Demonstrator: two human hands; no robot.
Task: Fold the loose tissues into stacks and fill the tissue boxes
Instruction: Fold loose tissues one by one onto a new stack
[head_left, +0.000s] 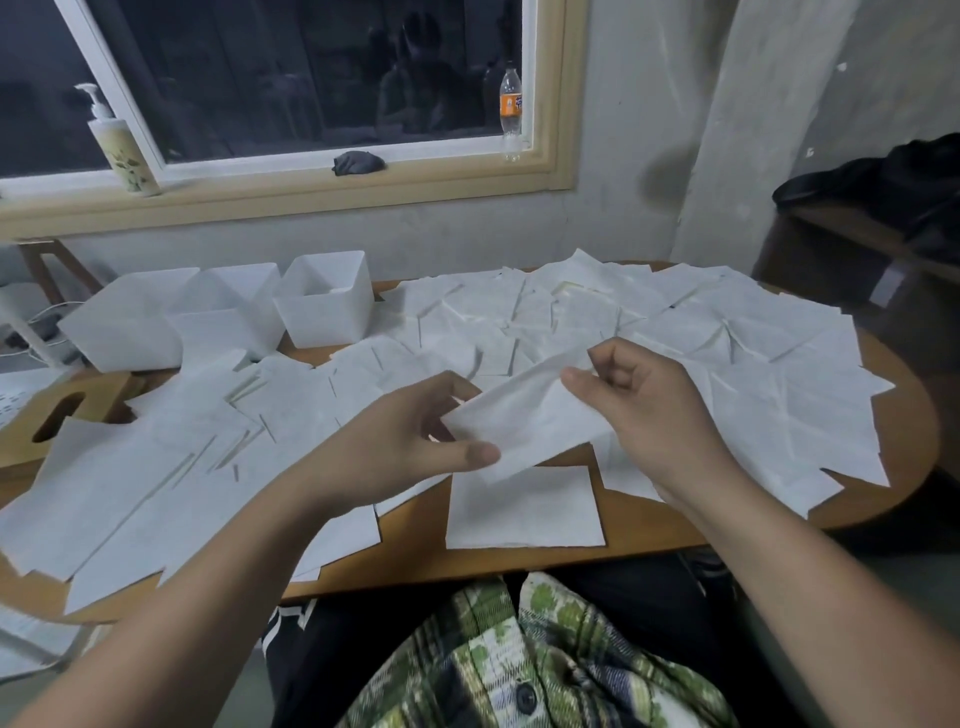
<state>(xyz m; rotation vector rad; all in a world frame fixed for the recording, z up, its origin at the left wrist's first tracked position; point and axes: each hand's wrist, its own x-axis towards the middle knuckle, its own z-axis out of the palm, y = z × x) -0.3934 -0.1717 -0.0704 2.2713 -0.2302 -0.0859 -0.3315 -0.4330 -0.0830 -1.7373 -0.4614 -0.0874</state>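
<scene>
Above the near edge of the table: one held tissue, white, partly folded and raised off the surface. Its left end is pinched between thumb and fingers of the left grip; its upper right corner is pinched between thumb and forefinger of the right grip. Directly beneath: one folded tissue, rectangular, lying flat on bare wood. Across most of the remaining surface: loose tissues, many, creased and overlapping, some hanging over the edges. Far left: three white boxes, open-topped, set close in a row. Left edge: one wooden tissue box with an oval slot, partly covered by sheets. Window sill behind: pump bottle, dark cloth, orange-labelled bottle.
</scene>
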